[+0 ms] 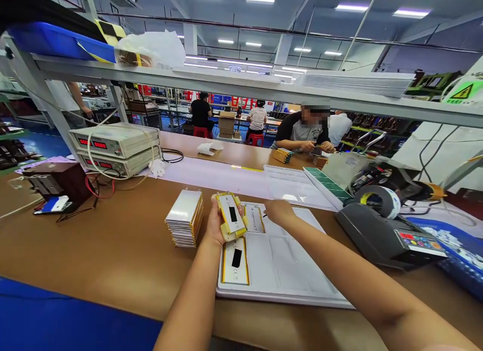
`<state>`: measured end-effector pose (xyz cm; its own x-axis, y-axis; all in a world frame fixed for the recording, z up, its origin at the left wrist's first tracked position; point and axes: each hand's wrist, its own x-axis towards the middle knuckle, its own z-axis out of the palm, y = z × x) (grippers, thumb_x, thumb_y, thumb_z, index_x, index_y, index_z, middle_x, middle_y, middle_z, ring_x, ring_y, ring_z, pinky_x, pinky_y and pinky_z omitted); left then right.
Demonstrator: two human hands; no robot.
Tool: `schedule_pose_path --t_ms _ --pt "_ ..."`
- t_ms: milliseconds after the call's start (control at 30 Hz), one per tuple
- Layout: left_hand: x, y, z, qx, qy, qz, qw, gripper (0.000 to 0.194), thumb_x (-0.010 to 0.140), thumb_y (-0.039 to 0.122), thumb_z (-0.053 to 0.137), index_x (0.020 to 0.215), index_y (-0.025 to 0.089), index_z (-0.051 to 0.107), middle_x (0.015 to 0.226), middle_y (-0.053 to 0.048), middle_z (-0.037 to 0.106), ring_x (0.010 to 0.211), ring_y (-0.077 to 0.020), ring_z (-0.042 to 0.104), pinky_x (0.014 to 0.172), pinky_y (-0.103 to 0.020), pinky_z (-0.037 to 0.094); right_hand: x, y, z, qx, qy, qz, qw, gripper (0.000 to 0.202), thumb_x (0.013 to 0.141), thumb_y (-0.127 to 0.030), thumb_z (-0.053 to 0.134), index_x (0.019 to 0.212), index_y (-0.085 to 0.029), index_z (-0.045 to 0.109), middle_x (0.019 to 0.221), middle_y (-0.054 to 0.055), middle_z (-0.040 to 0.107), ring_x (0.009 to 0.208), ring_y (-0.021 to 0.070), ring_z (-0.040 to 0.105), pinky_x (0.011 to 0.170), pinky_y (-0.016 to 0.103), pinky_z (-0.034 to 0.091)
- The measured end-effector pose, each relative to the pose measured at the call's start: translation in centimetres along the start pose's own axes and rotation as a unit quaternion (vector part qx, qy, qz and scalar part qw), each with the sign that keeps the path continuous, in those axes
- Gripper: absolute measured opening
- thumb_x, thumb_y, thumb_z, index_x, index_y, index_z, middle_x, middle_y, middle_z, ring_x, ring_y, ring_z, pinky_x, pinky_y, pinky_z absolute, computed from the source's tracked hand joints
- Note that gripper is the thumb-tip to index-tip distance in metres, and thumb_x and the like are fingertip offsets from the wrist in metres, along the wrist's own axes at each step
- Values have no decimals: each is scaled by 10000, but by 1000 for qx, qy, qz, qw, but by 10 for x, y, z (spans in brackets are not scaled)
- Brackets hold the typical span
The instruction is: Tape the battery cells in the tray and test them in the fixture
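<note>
Head view: left hand [214, 226] in cupped pose, with grip wrapped around a white cell [227, 205] in a yellowish holder [234, 235], above the left part of a pale tray [313, 270]; right hand [279, 212] curled, knuckles up, over the tray, with grip partly hidden, contents impossible to tell.

Low passage lies over the brown-topped bench [121, 250] at the frame's lower left, up to the stack of flat silver-white battery cells [183, 210] left of centre, which bars a level sweep rightward into the white plastic compartment tray [289, 263]. The right forearm [339, 258] crosses the tray's right half; beyond, the black wedge-shaped tape dispenser [377, 240] blocks the right, and the long grey metal shelf [241, 86] caps height across the top.
</note>
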<state>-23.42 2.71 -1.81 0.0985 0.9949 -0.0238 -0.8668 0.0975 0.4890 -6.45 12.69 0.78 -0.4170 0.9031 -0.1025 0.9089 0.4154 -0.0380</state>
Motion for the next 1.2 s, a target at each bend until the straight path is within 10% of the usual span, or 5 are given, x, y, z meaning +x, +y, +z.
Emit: schedule_pose_path --t_ms 200,533,800,1033,1200 --pt "-2 3 3 14 47 31 998 654 649 691 400 966 144 567 757 -94 623 702 -223 599 659 -404 478 7 4 15 62 -15 15 998 159 746 -294 540 799 -155 596 965 136 610 947 267 529 751 345 374" --pt "-3 2 0 -33 36 46 998 610 666 665 413 931 140 576 767 -101 624 703 -228 599 676 -433 468 10 -16 10 314 -107 64 941 297 762 -417 493 623 -154 515 403 -36 412 360 75 350 405 218 294" --pt "1 -3 -5 -28 30 14 999 659 668 672 397 1005 129 560 822 -118 639 760 -258 604 685 -419 464 -5 -45 -44 462 -75 -29 883 162 765 -287 511 719 -135 543 473 -44 444 413 50 345 426 184 287" --pt "1 -3 -11 -18 44 44 998 679 688 667 370 1113 157 509 915 -113 635 849 -269 593 697 -400 469 -23 -79 -25 295 3 -112 949 200 713 -345 567 774 -155 578 748 29 612 626 124 513 502 212 326" --pt "1 -3 -8 -1 39 29 999 694 689 671 360 1149 166 484 948 -116 628 864 -273 589 695 -399 470 -17 -69 -18 372 -7 -80 925 190 739 -309 539 794 -130 567 762 38 620 634 122 530 511 210 346"
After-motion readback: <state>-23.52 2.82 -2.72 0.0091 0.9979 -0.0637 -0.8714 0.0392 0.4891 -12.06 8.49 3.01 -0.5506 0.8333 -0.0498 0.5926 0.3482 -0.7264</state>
